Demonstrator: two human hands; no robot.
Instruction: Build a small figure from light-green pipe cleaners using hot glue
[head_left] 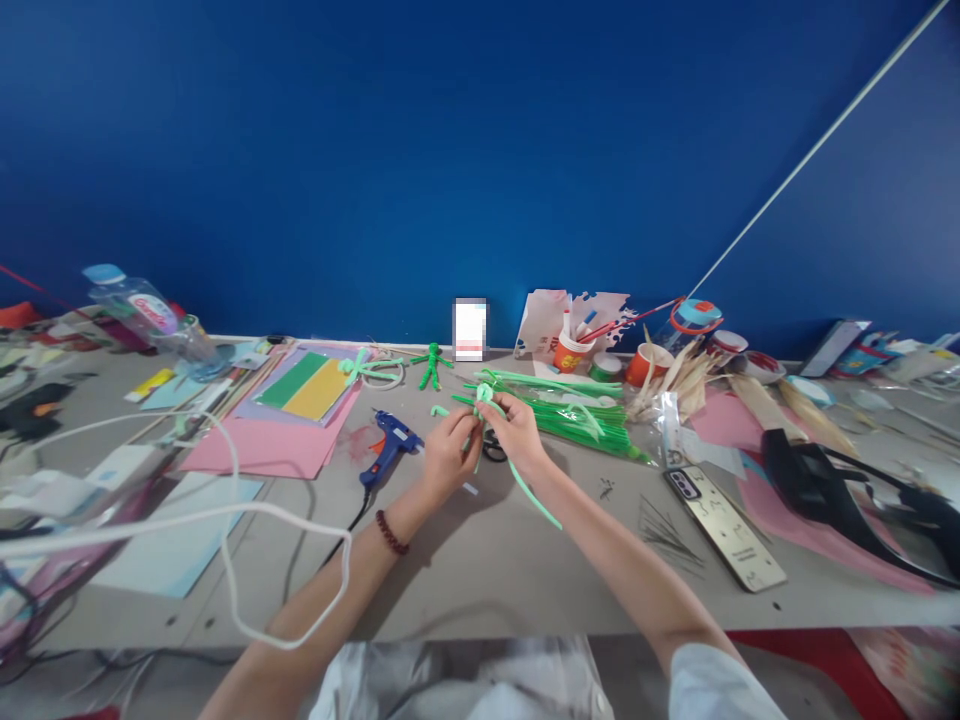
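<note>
Both hands meet over the middle of the table, fingers closed around light green pipe cleaners [486,392] twisted into a small looped shape. My left hand [450,445] pinches it from the left and below. From the right, my right hand [516,430] grips the same piece, and one long strand [534,495] trails down past the wrist. Just behind lies a plastic bag of green pipe cleaners [592,425]. A dark green pipe-cleaner figure [432,366] stands near the wall, and a light green one [360,367] rests on the paper stack. Fingers hide part of the held piece.
A blue glue gun [390,447] lies left of my hands, its cord running forward. A white cable [232,510] loops across the left foreground. At right are a phone [724,528], a red cup of pens [571,355] and a black strap-like device [817,490]. A bottle [154,315] leans at left.
</note>
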